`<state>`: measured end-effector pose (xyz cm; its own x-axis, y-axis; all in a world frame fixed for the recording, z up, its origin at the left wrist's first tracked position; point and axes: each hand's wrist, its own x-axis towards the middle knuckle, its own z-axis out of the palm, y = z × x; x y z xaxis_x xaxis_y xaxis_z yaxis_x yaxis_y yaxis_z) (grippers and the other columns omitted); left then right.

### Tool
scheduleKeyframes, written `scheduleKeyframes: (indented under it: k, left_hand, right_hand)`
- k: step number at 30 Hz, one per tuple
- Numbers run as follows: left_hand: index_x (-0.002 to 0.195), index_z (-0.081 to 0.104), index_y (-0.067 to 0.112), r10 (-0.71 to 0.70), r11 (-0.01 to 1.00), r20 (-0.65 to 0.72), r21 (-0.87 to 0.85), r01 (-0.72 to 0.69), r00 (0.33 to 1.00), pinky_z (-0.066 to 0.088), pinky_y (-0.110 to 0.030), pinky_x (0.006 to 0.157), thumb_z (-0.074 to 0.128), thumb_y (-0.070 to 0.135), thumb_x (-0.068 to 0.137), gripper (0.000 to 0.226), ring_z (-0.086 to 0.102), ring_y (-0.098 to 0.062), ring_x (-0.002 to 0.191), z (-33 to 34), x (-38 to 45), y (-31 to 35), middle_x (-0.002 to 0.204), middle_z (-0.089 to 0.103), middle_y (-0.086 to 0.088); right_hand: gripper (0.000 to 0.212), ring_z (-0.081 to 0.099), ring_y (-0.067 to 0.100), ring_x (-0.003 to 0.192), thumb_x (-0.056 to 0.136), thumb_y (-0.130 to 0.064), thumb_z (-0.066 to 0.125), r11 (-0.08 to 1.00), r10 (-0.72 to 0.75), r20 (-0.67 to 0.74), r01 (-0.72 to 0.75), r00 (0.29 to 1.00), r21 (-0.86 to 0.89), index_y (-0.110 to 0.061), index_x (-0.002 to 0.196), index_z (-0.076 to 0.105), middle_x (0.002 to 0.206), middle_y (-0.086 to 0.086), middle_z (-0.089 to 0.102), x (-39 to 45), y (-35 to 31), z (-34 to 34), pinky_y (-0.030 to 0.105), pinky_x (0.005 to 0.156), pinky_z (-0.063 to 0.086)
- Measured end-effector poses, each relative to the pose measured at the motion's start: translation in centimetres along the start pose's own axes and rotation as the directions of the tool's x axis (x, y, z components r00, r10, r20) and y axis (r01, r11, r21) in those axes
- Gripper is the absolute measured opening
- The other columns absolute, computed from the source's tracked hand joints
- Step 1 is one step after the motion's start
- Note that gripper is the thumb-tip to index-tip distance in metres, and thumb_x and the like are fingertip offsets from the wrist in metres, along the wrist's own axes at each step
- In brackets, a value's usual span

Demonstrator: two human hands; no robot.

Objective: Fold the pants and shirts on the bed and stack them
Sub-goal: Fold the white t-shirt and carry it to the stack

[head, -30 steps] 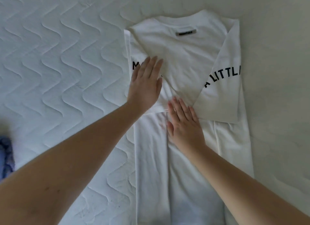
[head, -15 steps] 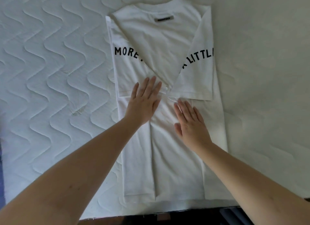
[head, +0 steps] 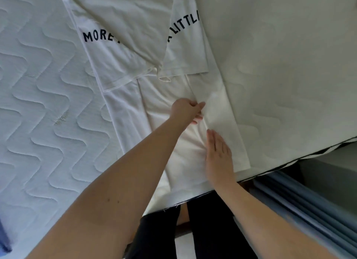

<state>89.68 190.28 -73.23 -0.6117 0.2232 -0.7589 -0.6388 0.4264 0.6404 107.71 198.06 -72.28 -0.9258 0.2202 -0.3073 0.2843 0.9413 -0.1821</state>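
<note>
A white T-shirt (head: 133, 26) with black lettering lies face down on the bed, both sides and sleeves folded inward into a long strip reaching the bed's near edge. My left hand (head: 186, 110) reaches across the strip and pinches the inner edge of the right-hand folded panel near the middle. My right hand (head: 219, 154) lies flat with straight fingers on the lower part of the shirt, just below the left hand. The shirt's collar runs out of the top of the view.
The bed (head: 42, 104) has a white quilted mattress cover with wavy stitching. Its near edge (head: 289, 162) runs diagonally at lower right, with blue-grey fabric (head: 309, 210) below it. My dark-trousered legs (head: 212, 229) stand against the edge. A blue item (head: 3, 239) shows at far left.
Both hands slid down the shirt toward the near edge. My left hand went from pressing flat to pinching the right panel's edge. The view tilted down, showing the bed edge and my legs.
</note>
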Motion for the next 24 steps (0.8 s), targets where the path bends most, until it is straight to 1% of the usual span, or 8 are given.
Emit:
scheduleKeyframes:
  k: [2,4,7,9,13,18,22,24]
  left_hand:
    - [0.087,0.068,0.007,-0.044,0.998,0.043,0.046,0.042,0.998,0.047,-0.019,0.043,0.072,0.03,0.088,0.023,0.072,-0.013,0.059,0.9,0.0,0.5,0.073,0.073,-0.004]
    - [0.086,0.067,0.01,-0.037,0.993,0.034,0.114,0.033,0.999,0.042,-0.016,0.039,0.07,0.024,0.089,0.014,0.069,-0.011,0.053,1.5,-0.2,0.4,0.07,0.072,-0.003]
    - [0.078,0.065,0.015,-0.007,0.99,-0.023,0.141,0.01,1.0,0.04,-0.016,0.038,0.068,0.021,0.09,0.014,0.066,-0.009,0.047,1.5,-0.5,-0.3,0.06,0.069,0.001]
    - [0.076,0.066,0.016,0.031,0.985,-0.054,0.17,-0.021,0.998,0.042,-0.019,0.04,0.067,0.022,0.09,0.015,0.068,-0.012,0.05,1.2,-0.7,-0.9,0.06,0.069,0.001]
    - [0.079,0.068,0.011,0.063,0.969,-0.046,0.241,-0.05,0.997,0.043,-0.021,0.044,0.064,0.029,0.092,0.022,0.071,-0.022,0.058,1.1,-1.1,-2.0,0.063,0.072,-0.003]
    - [0.08,0.066,0.012,0.126,0.927,-0.075,0.364,-0.09,0.989,0.046,-0.026,0.052,0.063,0.032,0.091,0.023,0.069,-0.016,0.054,1.0,-1.1,-2.5,0.06,0.071,0.002]
    - [0.062,0.065,0.017,0.154,0.73,0.026,0.671,-0.131,0.988,0.048,-0.026,0.061,0.064,0.044,0.087,0.037,0.067,-0.008,0.057,0.4,-0.7,-2.1,0.054,0.068,0.006]
    - [0.057,0.062,0.017,0.154,0.719,0.024,0.683,-0.129,0.988,0.049,-0.026,0.061,0.064,0.047,0.086,0.042,0.064,-0.007,0.051,0.1,-0.4,-1.7,0.05,0.066,0.006]
  right_hand:
    - [0.057,0.056,0.032,0.121,0.086,-0.005,0.051,0.995,0.076,-0.058,-0.079,0.995,-0.054,-0.005,0.143,0.046,0.135,0.016,0.056,-1.6,0.6,0.4,0.042,0.095,0.048]
    - [0.049,0.06,0.035,0.103,0.079,-0.008,0.064,0.985,0.157,-0.105,-0.163,0.982,-0.05,-0.008,0.128,0.058,0.117,0.016,0.061,-2.8,1.3,0.6,0.043,0.083,0.05]
    - [0.028,0.056,0.034,0.082,0.077,-0.016,0.068,0.967,0.247,-0.092,-0.252,0.965,-0.043,-0.008,0.102,0.06,0.093,0.012,0.057,-4.1,2.2,0.8,0.042,0.07,0.044]
    - [0.022,0.056,0.033,0.077,0.077,-0.018,0.069,0.966,0.24,-0.085,-0.246,0.967,-0.076,-0.009,0.094,0.06,0.084,0.011,0.056,-4.9,2.6,0.9,0.041,0.066,0.043]
    - [0.022,0.059,0.029,0.073,0.073,-0.014,0.077,0.979,0.195,-0.109,-0.201,0.975,-0.044,-0.009,0.089,0.063,0.079,0.008,0.059,-5.8,2.8,1.1,0.037,0.064,0.047]
    - [0.023,0.059,0.027,0.066,0.071,-0.007,0.08,0.988,0.157,-0.134,-0.155,0.978,0.026,-0.007,0.086,0.063,0.075,0.008,0.058,-6.4,2.5,1.1,0.037,0.059,0.05]
    - [0.019,0.059,0.026,0.068,0.076,-0.008,0.077,0.984,0.164,-0.073,-0.159,0.984,0.074,-0.006,0.089,0.063,0.077,0.008,0.06,-6.4,2.6,0.8,0.037,0.06,0.051]
    - [0.013,0.059,0.027,0.074,0.084,-0.018,0.07,0.979,0.191,-0.028,-0.189,0.981,0.075,-0.009,0.09,0.063,0.079,0.007,0.061,-6.2,2.7,0.6,0.038,0.065,0.048]
